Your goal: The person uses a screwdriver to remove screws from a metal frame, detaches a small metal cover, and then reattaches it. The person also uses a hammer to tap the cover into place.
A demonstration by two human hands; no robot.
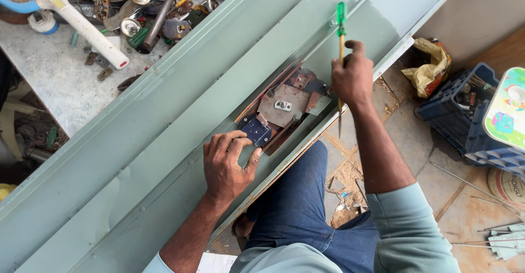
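Green metal panel — left hand pressing lock, right hand gripping screwdriver

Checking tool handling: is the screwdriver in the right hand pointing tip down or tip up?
Tip down. The right hand grips the screwdriver mid-shaft; its green handle sticks up above the fist and the metal tip hangs below, off the green panel.

Single view, head-worn camera. It is looking almost straight down from above the person's own lap, sitting close over the work. A long pale green metal panel is running diagonally across the frame from lower left to upper right. A cluttered bench top is filling the upper left; floor tiles are showing at the right. No second view.
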